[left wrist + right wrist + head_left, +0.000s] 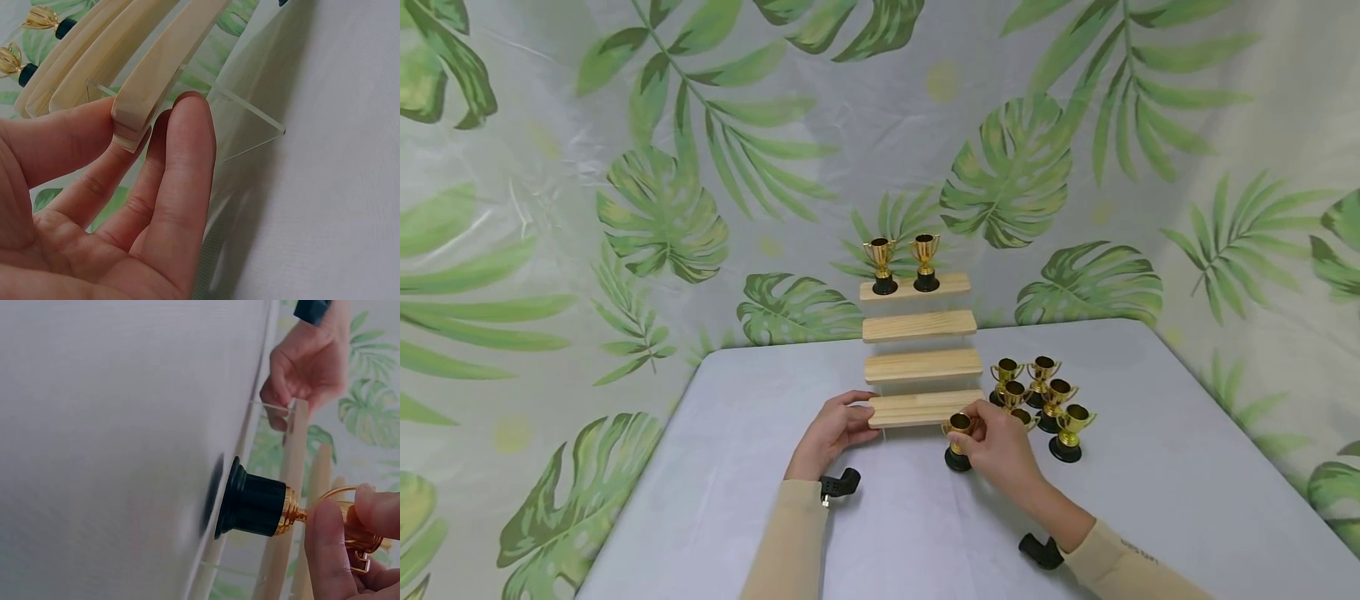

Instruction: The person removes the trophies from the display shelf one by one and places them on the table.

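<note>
A wooden stand with stepped shelves stands on the table; its lowest shelf (921, 408) has its left end pinched by my left hand (837, 432). In the left wrist view the thumb lies on one face of this board (164, 69), with fingers on the other side. My right hand (1006, 446) pinches a small gold trophy cup (957, 460) by its bowl, in front of the lowest shelf's right part. Seen from the right wrist, the trophy's black base (256, 497) faces the tabletop, close to it; whether they touch, I cannot tell.
Two trophies, a left one (882, 262) and a right one (926, 260), stand on the top shelf (955, 286). Several more trophies (1067, 437) stand on the white table (715, 483) right of the stand. A leaf-patterned curtain (850, 150) hangs behind.
</note>
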The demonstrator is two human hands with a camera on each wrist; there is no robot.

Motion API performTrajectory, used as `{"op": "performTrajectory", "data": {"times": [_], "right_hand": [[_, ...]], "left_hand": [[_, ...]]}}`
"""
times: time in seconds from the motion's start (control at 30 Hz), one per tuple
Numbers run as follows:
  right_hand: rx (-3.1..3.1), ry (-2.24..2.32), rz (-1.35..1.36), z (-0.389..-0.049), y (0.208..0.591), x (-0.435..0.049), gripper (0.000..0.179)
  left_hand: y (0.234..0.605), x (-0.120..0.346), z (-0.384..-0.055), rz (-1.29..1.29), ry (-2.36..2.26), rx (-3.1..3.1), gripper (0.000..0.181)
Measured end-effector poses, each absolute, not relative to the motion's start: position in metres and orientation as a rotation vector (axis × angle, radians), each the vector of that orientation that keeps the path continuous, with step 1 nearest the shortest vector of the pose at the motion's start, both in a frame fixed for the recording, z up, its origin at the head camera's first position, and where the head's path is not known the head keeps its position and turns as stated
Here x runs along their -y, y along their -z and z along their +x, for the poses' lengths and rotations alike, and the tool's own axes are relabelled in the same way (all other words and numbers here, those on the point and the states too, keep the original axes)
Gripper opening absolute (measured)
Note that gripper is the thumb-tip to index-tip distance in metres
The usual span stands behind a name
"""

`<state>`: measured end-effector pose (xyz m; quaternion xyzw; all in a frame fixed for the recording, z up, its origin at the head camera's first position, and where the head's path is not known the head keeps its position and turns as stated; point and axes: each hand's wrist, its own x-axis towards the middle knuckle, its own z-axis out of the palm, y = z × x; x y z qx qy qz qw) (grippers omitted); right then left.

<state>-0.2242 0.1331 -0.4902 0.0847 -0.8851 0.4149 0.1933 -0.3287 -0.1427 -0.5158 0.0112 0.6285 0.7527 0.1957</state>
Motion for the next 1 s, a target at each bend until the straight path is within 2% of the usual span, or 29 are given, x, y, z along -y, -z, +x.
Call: {"op": "performTrajectory", "data": {"times": [0.37, 0.8, 1.0], "right_hand": [[2.527, -1.169, 0.264, -0.227, 0.494, -0.135, 0.03], [2.676, -1.133, 0.255, -0.232, 0.485, -0.138, 0.028], [2.718, -1.083, 0.29, -0.232, 0.482, -0.14, 0.037]], "left_hand": [[0.514, 0.141, -0.328, 0.0, -2.12, -1.733, 0.039], [0.518, 0.144, -0.328, 0.036, -2.103, -1.76, 0.043], [0.518, 0.143, -0.328, 0.021, -2.105, -1.76, 0.043]]}}
